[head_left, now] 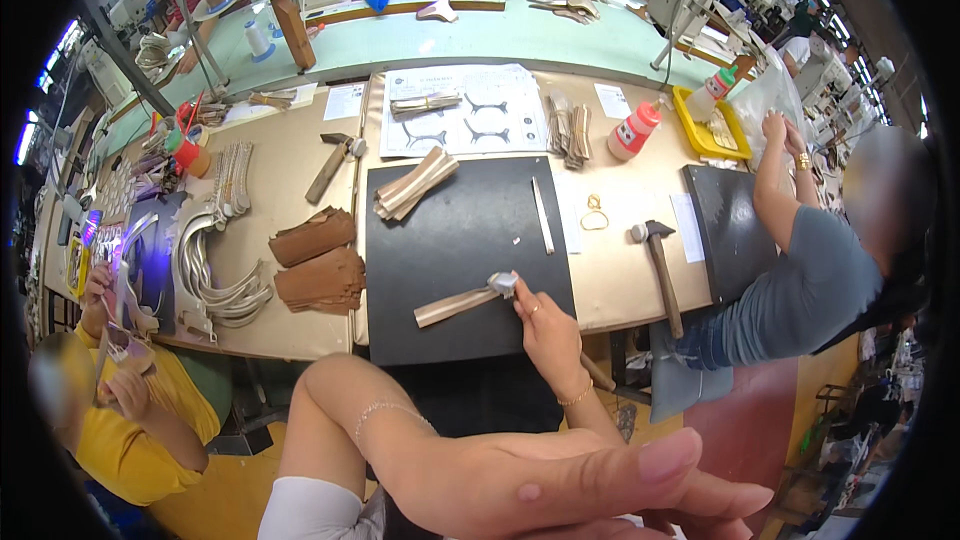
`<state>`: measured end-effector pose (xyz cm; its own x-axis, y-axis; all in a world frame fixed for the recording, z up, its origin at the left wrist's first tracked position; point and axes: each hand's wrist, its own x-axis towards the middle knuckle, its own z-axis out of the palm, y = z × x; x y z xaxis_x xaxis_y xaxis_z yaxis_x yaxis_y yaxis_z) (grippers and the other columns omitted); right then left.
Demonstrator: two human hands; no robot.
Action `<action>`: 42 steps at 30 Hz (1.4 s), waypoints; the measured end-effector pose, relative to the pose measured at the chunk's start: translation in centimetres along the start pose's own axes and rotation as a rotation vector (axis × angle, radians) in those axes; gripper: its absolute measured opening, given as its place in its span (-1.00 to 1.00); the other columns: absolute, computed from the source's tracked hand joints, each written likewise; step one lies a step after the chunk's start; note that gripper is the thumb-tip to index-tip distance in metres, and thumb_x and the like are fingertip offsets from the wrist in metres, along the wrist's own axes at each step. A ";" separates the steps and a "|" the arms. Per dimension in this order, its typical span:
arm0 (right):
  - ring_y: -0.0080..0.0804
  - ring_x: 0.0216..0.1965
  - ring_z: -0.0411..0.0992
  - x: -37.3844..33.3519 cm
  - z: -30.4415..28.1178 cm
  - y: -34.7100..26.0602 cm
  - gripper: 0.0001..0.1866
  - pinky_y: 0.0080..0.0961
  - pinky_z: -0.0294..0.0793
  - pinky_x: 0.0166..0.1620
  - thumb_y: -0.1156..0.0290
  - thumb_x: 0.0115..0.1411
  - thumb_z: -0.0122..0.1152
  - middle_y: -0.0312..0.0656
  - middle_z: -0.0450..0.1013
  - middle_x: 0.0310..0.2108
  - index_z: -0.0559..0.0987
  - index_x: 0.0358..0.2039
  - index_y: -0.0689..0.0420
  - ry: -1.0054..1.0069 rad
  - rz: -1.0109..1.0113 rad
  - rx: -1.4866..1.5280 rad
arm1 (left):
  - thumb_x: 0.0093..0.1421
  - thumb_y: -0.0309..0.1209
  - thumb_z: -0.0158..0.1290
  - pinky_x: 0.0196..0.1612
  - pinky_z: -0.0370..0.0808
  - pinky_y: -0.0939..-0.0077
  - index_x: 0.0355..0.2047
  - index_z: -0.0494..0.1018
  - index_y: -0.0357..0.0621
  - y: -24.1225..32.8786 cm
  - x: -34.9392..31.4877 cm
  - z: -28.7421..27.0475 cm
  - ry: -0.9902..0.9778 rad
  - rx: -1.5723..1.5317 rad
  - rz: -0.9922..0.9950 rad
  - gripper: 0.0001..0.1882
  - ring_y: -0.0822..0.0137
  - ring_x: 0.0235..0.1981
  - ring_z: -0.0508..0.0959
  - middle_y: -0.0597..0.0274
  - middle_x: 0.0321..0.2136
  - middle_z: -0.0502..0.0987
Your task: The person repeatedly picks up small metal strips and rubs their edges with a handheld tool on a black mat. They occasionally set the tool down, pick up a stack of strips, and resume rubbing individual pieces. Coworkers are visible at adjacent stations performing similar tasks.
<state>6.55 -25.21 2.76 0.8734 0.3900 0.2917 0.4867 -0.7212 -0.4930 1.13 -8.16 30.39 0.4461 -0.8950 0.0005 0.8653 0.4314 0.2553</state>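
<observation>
A striped beige-and-brown strip (pixel 452 309) lies slantwise on the black work board (pixel 470 230). My right hand (pixel 550 335) is closed around a hammer (pixel 503 285); its silvery head is at the strip's right end, and part of the wooden handle shows below my wrist. Whether the head presses on the strip, I cannot tell. Large and close in the foreground, my left hand (pixel 590 480) crosses toward the right with its fingers stretched out. I see nothing held in it, though its underside is hidden. A bundle of similar strips (pixel 415 183) rests on the board's upper left.
Brown leather pieces (pixel 320 260) are stacked left of the board. Two more hammers (pixel 328 172) (pixel 660 275) lie either side. A red-capped bottle (pixel 634 132) and a yellow tray (pixel 735 145) stand at the back right. Co-workers sit left (pixel 150 420) and right (pixel 810 260).
</observation>
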 end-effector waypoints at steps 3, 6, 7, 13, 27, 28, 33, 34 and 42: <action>-0.03 -0.44 0.49 -0.1 -0.2 -0.1 -0.58 -0.19 0.47 -0.37 0.42 0.36 0.20 -0.10 0.46 -0.40 0.55 0.23 -0.01 -0.066 0.066 0.063 | 0.46 0.19 -0.25 0.27 0.34 0.31 0.22 0.48 -0.30 -0.2 0.6 -1.7 -0.070 -0.071 -0.024 -0.23 0.21 0.16 0.50 -0.05 0.11 0.56; -0.08 -0.48 0.50 -0.1 0.0 0.1 -0.54 -0.21 0.49 -0.40 0.37 0.36 0.20 -0.15 0.44 -0.43 0.52 0.27 -0.09 -0.043 0.058 0.051 | 0.52 0.03 -0.24 0.33 0.28 0.40 0.32 0.35 -0.30 -0.1 0.7 -3.5 -0.155 0.078 -0.039 -0.34 0.26 0.22 0.45 0.00 0.20 0.48; -0.11 -0.51 0.50 0.0 0.2 0.2 -0.52 -0.21 0.50 -0.42 0.35 0.36 0.21 -0.18 0.43 -0.45 0.51 0.29 -0.13 -0.029 0.043 0.042 | 0.56 -0.08 -0.25 0.34 0.26 0.45 0.37 0.28 -0.31 -0.1 1.2 -4.6 -0.238 0.169 0.016 -0.40 0.28 0.26 0.42 0.03 0.23 0.45; -0.10 -0.51 0.50 -0.2 0.2 0.5 -0.51 -0.20 0.50 -0.42 0.35 0.37 0.19 -0.17 0.43 -0.44 0.50 0.30 -0.13 0.021 -0.013 0.131 | 0.26 -0.37 0.23 0.15 0.44 0.24 -0.07 0.66 -0.10 -0.5 -0.9 -15.6 0.638 1.810 0.699 -0.75 0.06 0.02 0.59 0.11 -0.07 0.65; -0.12 -0.48 0.50 0.3 -0.5 -0.2 -0.52 -0.22 0.50 -0.39 0.40 0.36 0.20 -0.17 0.45 -0.42 0.51 0.29 -0.08 -0.090 0.051 0.096 | 0.16 -0.39 0.29 -0.08 0.37 0.32 -0.14 0.69 -0.08 -2.2 -2.2 -30.0 1.142 2.036 0.484 -0.76 0.22 -0.21 0.52 0.28 -0.32 0.54; -0.10 -0.47 0.50 0.3 -0.6 -0.2 -0.52 -0.22 0.50 -0.38 0.41 0.36 0.20 -0.16 0.45 -0.41 0.51 0.29 -0.08 -0.093 0.059 0.110 | 0.16 -0.39 0.29 -0.10 0.36 0.32 -0.14 0.69 -0.08 -2.1 -2.2 -30.1 1.120 2.048 0.509 -0.77 0.23 -0.22 0.52 0.29 -0.33 0.54; -0.04 -0.40 0.50 1.8 -0.8 0.2 -0.51 -0.19 0.50 -0.32 0.45 0.36 0.18 -0.09 0.46 -0.39 0.49 0.30 -0.05 -0.019 0.052 0.146 | 0.17 -0.39 0.27 -0.16 0.29 0.32 -0.19 0.70 -0.03 -2.2 -1.0 -30.1 1.217 2.103 0.611 -0.81 0.27 -0.28 0.51 0.34 -0.39 0.52; -0.02 -0.37 0.50 2.1 -1.0 0.3 -0.50 -0.19 0.49 -0.30 0.46 0.36 0.17 -0.07 0.47 -0.37 0.48 0.31 -0.05 -0.014 0.069 0.117 | 0.17 -0.39 0.27 -0.17 0.28 0.32 -0.20 0.70 -0.02 -2.3 -0.5 -30.1 1.250 2.119 0.636 -0.82 0.28 -0.29 0.51 0.35 -0.40 0.52; -0.07 -0.47 0.48 3.8 -1.4 0.5 -0.49 -0.18 0.48 -0.37 0.43 0.37 0.18 -0.10 0.43 -0.45 0.48 0.32 -0.09 -0.052 0.051 0.014 | 0.13 -0.38 0.31 -0.17 0.25 0.33 -0.22 0.71 0.00 -2.4 0.7 -30.5 1.333 2.184 0.693 -0.81 0.32 -0.33 0.50 0.41 -0.44 0.52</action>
<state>10.03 -24.90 4.81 0.8967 0.3822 0.2231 0.4412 -0.7331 -0.5176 6.39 -6.37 0.28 0.9191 0.0164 0.3937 -0.2040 -0.8350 0.5111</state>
